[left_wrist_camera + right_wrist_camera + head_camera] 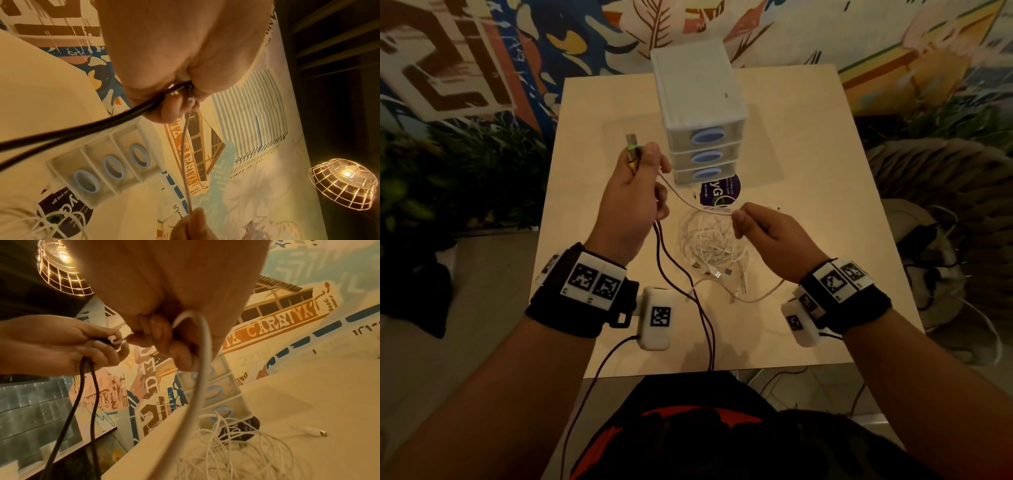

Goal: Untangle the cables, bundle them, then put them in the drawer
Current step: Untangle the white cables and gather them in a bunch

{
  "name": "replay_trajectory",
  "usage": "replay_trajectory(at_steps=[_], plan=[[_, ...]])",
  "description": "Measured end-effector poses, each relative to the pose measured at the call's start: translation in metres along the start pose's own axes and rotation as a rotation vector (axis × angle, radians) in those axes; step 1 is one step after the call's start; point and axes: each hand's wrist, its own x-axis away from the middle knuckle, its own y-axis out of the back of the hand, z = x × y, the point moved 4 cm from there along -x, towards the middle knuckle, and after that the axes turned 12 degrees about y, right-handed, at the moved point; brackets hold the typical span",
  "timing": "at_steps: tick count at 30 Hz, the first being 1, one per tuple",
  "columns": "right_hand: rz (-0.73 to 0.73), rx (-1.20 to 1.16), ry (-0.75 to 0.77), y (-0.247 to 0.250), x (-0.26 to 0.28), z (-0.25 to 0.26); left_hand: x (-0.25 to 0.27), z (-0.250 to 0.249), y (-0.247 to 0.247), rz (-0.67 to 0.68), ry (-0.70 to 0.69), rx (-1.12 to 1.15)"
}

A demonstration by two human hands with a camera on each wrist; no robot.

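While both hands (698,219) stretch a white cable (688,202), the mural (275,327) reads "CAREIVA".

My head view is dim and warm-toned; the pale wooden surface (808,164) catches most of the light while the floor on both sides falls into near black. The painted mural wall (482,51) smears with motion blur and bends toward the top corners. A caged wire pendant lamp (343,183) glows in both wrist views, flaring at its bulb and tinting everything orange. The palms close to those lenses are soft and out of focus, and the dark cable (72,131) crossing my left wrist view is blurred thick.
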Motion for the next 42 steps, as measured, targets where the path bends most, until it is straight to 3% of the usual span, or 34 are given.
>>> replay_trajectory(at_steps=[5, 11, 20, 23, 28, 31, 33, 36, 40, 42], plan=[[0.118, -0.022, -0.065, -0.018, 0.022, -0.007, 0.003, -0.009, -0.004, -0.034, -0.057, 0.075], [0.2, -0.166, -0.183, -0.049, 0.08, -0.026, 0.004, -0.03, 0.007, -0.049, 0.027, 0.322], [0.233, -0.186, -0.239, -0.071, 0.137, -0.039, 0.013, -0.034, -0.003, 0.002, -0.007, 0.232], [0.146, -0.161, -0.277, -0.052, 0.14, -0.047, 0.015, -0.035, -0.003, 0.003, -0.038, 0.187], [-0.271, -0.144, -0.371, -0.002, 0.132, -0.059, 0.014, -0.032, 0.004, -0.057, 0.004, 0.193], [-0.315, -0.186, -0.397, 0.002, 0.123, -0.06, 0.013, -0.029, 0.006, -0.088, 0.078, 0.218], [-0.313, -0.203, -0.375, 0.0, 0.113, -0.056, 0.014, -0.025, 0.003, -0.049, 0.137, 0.155], [-0.291, -0.206, -0.279, -0.001, 0.091, -0.04, 0.022, -0.016, -0.018, 0.151, 0.194, -0.085], [-0.169, -0.209, -0.168, -0.004, 0.064, -0.008, 0.044, -0.001, -0.049, 0.352, 0.027, -0.642], [-0.116, -0.253, -0.147, -0.006, 0.059, 0.0, 0.045, 0.005, -0.052, 0.36, -0.056, -0.844]])
